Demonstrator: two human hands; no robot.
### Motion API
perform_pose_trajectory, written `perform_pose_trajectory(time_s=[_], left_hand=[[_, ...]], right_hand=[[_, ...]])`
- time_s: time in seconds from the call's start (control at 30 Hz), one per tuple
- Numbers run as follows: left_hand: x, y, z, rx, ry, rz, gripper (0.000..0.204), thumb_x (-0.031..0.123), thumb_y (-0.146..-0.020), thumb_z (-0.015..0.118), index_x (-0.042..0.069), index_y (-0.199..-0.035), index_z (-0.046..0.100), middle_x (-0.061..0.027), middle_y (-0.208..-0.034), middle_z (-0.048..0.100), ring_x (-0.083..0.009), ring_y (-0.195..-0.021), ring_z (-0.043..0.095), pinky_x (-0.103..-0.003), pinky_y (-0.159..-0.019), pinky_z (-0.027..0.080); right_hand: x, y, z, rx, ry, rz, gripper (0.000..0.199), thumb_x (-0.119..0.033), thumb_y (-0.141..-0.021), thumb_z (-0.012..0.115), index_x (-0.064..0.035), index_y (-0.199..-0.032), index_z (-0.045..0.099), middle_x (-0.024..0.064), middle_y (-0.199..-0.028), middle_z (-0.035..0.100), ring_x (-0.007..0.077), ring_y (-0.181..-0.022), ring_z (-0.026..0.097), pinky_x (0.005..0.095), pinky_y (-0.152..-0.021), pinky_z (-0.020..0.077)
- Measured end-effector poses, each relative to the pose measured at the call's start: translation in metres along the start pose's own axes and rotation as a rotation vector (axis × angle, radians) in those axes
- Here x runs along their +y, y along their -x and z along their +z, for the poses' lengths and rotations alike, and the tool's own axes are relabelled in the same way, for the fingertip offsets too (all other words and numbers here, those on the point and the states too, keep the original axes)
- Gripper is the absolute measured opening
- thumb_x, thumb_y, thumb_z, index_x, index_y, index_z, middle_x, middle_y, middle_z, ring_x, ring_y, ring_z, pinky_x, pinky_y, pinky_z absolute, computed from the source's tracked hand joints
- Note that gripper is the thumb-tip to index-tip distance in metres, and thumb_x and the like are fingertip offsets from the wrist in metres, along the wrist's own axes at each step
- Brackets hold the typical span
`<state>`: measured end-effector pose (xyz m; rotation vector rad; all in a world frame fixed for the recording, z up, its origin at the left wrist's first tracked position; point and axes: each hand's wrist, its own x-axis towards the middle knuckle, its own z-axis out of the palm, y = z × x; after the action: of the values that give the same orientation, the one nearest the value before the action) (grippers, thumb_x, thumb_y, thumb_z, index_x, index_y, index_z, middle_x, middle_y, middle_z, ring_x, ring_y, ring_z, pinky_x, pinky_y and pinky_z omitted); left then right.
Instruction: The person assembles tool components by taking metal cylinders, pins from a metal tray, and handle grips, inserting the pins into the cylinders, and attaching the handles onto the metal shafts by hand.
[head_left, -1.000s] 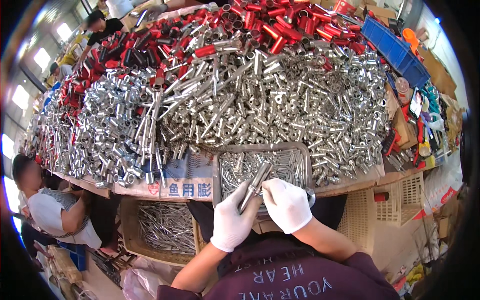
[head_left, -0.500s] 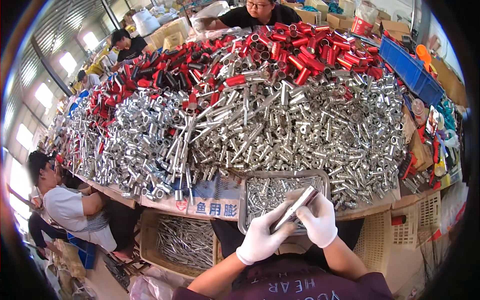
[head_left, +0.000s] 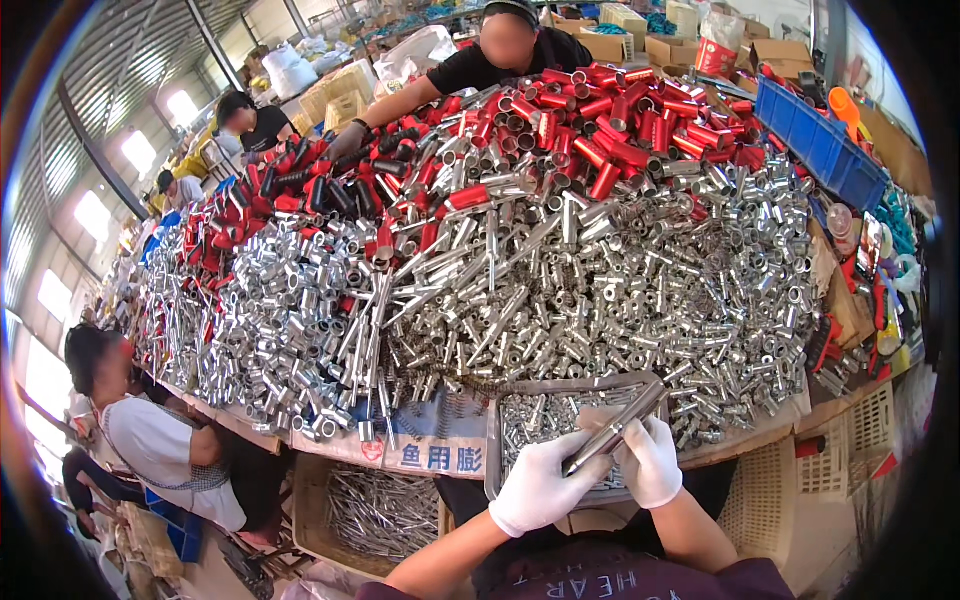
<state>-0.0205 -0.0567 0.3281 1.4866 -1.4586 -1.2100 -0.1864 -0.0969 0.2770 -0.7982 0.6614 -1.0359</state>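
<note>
My white-gloved left hand (head_left: 545,487) is closed around the lower end of a shiny metal tube (head_left: 630,409). The tube slants up to the right, and its far end sticks out past my fingers. Against its side, my gloved right hand (head_left: 652,462) grips it with the thumb and curled fingers. Both hands hover over the near part of a grey tray (head_left: 492,440), where small metal pins or screws (head_left: 545,412) lie loose. Behind the tray rises a wide heap of silver metal fittings (head_left: 620,290).
Red tubes (head_left: 600,140) crown the heap, with silver collars (head_left: 290,310) at left. A blue bin (head_left: 820,135) leans at far right. Below the table edge stands a beige crate (head_left: 310,520) of thin rods. Co-workers sit at left; across the table, another person's arm (head_left: 400,103) reaches over the heap.
The tube has tilted and turned in my hands, its far end now pointing further up and right. Across the table, the co-worker has leaned in and stretched an arm to the black-and-red parts.
</note>
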Motion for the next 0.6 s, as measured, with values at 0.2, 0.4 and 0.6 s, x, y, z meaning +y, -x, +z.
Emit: perform_pose_trajectory(time_s=[0.2, 0.4, 0.6], left_hand=[[0.007, -0.017, -0.004, -0.097, -0.046, 0.002, 0.033, 0.023, -0.088, 0.071, 0.004, -0.115, 0.068, -0.0095, -0.073, 0.064, -0.0064, -0.066, 0.054, -0.028, -0.064, 0.05], [0.009, -0.033, 0.002, -0.165, -0.093, 0.048, 0.034, 0.023, -0.088, 0.069, 0.004, -0.116, 0.068, -0.0094, -0.074, 0.064, -0.008, -0.065, 0.054, -0.028, -0.065, 0.05], [0.022, -0.023, 0.004, -0.026, -0.162, -0.069, 0.029, 0.019, -0.083, 0.065, -0.001, -0.103, 0.072, -0.0134, -0.076, 0.07, -0.014, -0.076, 0.067, -0.031, -0.07, 0.052]], right_hand=[[-0.011, -0.006, -0.001, 0.015, 0.0, -0.024, 0.046, -0.03, -0.096, 0.06, 0.0118, -0.115, 0.064, 0.0189, -0.108, 0.069, 0.0243, -0.099, 0.066, 0.037, -0.093, 0.0476], [-0.038, -0.005, -0.015, 0.158, 0.094, -0.085, 0.055, -0.006, -0.086, 0.069, 0.0065, -0.134, 0.044, 0.0179, -0.104, 0.068, 0.022, -0.094, 0.067, 0.0323, -0.085, 0.0537], [-0.036, -0.015, -0.011, 0.028, 0.223, -0.026, 0.052, -0.005, -0.084, 0.073, -0.0036, -0.13, 0.05, 0.0048, -0.097, 0.064, 0.0111, -0.087, 0.061, 0.026, -0.078, 0.0505]])
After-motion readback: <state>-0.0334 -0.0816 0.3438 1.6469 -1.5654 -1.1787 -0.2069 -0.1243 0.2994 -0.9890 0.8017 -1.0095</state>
